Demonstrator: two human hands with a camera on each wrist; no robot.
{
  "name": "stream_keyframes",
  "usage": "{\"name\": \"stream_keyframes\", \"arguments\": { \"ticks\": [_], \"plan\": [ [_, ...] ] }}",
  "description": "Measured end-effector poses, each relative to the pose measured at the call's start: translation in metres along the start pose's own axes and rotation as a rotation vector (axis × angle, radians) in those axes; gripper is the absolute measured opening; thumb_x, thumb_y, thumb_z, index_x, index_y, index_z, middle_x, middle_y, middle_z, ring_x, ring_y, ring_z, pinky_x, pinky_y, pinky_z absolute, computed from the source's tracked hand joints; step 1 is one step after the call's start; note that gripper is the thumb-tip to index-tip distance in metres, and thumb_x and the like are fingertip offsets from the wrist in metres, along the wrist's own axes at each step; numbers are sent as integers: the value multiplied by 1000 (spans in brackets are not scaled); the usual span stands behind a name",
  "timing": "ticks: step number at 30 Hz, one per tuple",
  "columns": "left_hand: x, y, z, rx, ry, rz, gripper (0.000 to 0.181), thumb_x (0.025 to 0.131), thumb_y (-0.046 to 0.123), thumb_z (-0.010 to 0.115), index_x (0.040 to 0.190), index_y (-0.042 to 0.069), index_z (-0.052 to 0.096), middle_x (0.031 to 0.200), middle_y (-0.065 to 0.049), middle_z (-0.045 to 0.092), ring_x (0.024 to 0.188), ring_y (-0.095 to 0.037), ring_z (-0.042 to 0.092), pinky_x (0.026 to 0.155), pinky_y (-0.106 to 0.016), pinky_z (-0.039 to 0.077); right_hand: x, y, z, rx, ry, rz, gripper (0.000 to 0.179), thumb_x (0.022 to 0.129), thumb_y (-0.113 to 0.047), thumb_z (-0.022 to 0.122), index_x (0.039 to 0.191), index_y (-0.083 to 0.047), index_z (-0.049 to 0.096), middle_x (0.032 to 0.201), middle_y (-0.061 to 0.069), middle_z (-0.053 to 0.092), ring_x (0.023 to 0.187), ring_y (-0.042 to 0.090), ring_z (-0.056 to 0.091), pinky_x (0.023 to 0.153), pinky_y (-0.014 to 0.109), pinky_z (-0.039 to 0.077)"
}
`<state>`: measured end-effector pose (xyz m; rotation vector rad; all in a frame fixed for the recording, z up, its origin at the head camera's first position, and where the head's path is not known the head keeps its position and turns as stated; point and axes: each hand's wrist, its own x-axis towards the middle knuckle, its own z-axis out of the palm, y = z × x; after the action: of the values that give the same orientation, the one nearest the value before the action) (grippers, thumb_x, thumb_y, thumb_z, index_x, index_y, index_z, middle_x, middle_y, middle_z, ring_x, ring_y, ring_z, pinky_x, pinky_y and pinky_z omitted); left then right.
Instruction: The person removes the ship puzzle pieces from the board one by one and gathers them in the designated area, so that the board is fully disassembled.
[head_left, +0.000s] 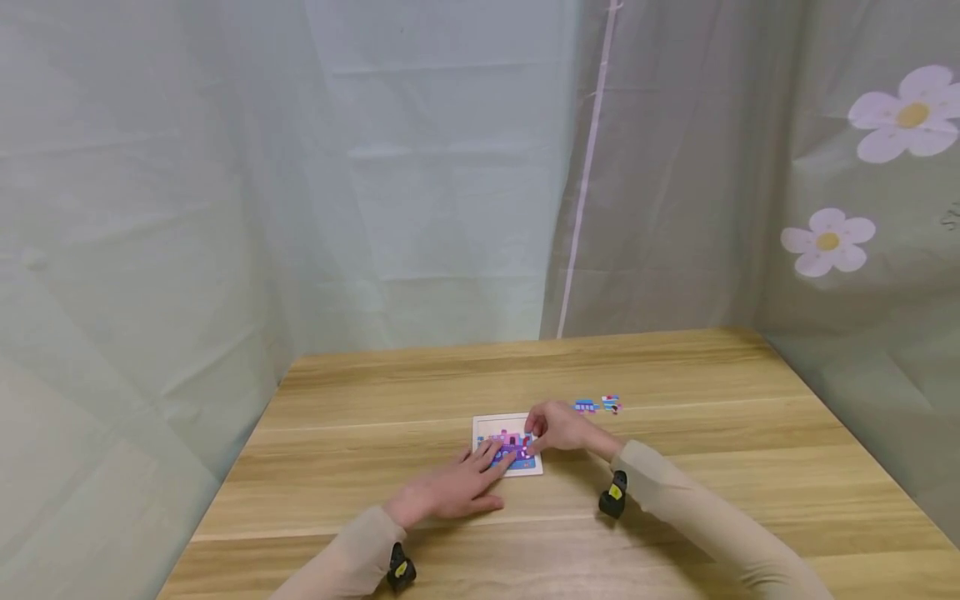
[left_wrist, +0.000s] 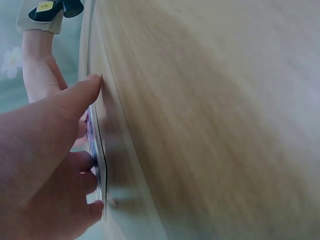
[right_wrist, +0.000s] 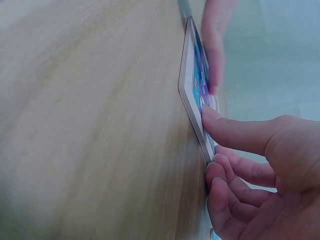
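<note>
A small jigsaw puzzle board with a pale rim lies flat on the wooden table, holding a partly filled purple, pink and blue picture. My left hand rests over its lower left, extended fingers touching the pieces and thumb out on the table side. At the board's right edge, my right hand bends thumb and index finger about a puzzle piece in the picture. In the right wrist view the thumb touches the printed surface, while the other fingers curl beside the rim. The piece's far side is hidden.
Two loose clusters of puzzle pieces, a blue one and a multicoloured one, lie right of the board beyond the right hand. The wooden table meets pale hanging curtains at its back and sides.
</note>
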<state>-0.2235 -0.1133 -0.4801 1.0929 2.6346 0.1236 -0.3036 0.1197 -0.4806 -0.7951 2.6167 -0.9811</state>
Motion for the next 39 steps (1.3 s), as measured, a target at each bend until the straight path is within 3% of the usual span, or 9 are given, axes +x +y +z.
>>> {"name": "stream_keyframes", "arguments": {
  "ticks": [5,11,22,28,39],
  "plan": [
    [0,2,0,-9,-18,0,64,101,48,40,156,23,18,163,-17,10,151,-31,11,118,-53,23,1,1,1,-2,-4,4,26,70,-12,86,85,-8,65,74,-1,60,69,11,52,63,22,43],
    [0,2,0,-22,-8,10,63,102,46,41,156,22,19,162,-19,11,150,-33,12,117,-54,24,-1,-2,1,2,-7,-21,28,71,-9,84,85,-8,60,74,-1,58,69,11,50,62,22,41],
    [-2,4,0,-33,-5,1,63,102,45,40,156,22,18,162,-18,9,150,-32,12,117,-54,24,-3,0,0,84,3,-83,5,89,-3,66,87,-4,61,76,3,65,65,7,52,57,19,44],
    [-2,6,0,-10,-4,-10,63,102,46,40,156,24,18,163,-16,9,151,-30,11,118,-52,24,-4,1,1,76,15,-53,4,90,-6,65,88,-5,62,74,4,66,60,9,54,54,20,44],
    [-2,8,0,-18,-12,-22,62,102,47,39,156,25,16,163,-14,8,151,-29,11,118,-51,24,-1,5,2,154,82,16,6,92,-7,62,89,-4,65,78,6,67,63,12,59,55,20,47]
  ]
}}
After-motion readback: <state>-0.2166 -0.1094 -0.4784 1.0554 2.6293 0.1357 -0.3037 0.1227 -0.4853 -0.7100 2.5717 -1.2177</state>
